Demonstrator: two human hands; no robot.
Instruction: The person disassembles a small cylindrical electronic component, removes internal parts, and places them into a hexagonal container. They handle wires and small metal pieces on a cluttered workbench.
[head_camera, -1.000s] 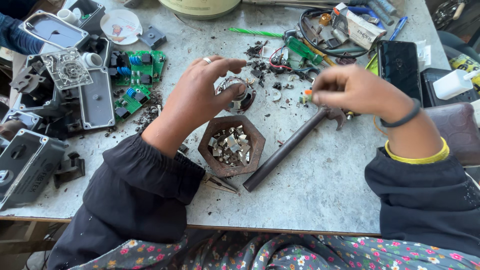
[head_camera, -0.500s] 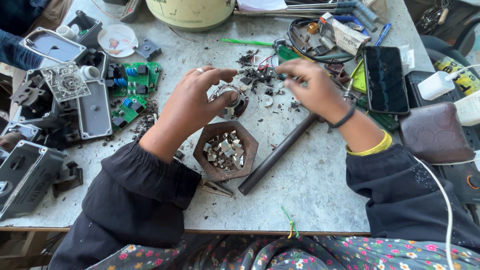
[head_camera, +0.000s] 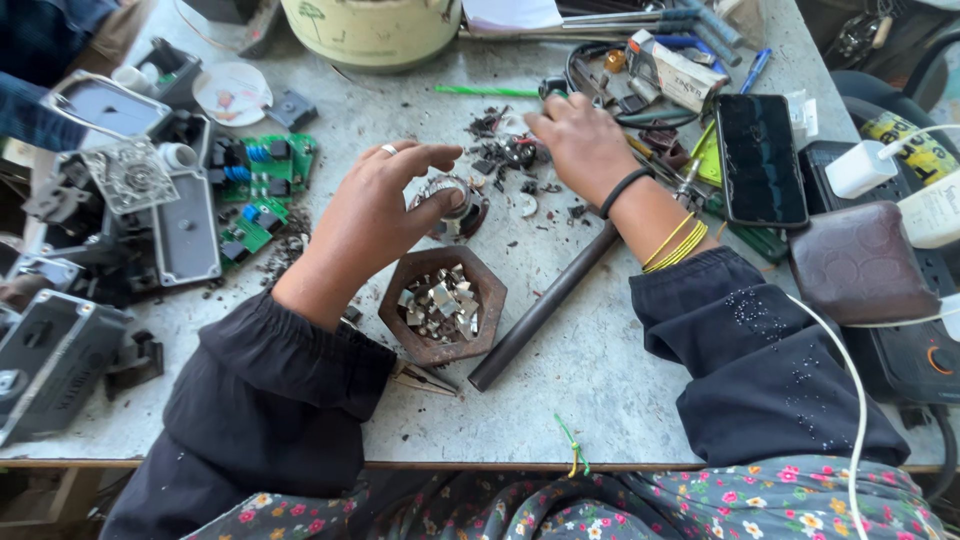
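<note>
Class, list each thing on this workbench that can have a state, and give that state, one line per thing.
Left hand: gripping a round metal part.
Right hand: fingers down in small scrap bits.
Hexagonal bowl: upright, holding metal pieces.
Phone: screen dark, lying flat.
Dark metal rod: lying flat.

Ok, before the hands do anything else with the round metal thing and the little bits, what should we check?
1. Left hand has its fingers around the round metal part: ok.
2. Right hand rests on the pile of small dark scraps: ok; whether it pinches one, cannot tell.
3. Hexagonal tray sits flat, close below the left hand, holding shiny metal pieces: ok.
4. Dark metal rod lies slanted beside the tray, under the right forearm, so it might roll or get bumped: not ok.
5. Black phone lies close to the right wrist, amid clutter: not ok.
</note>
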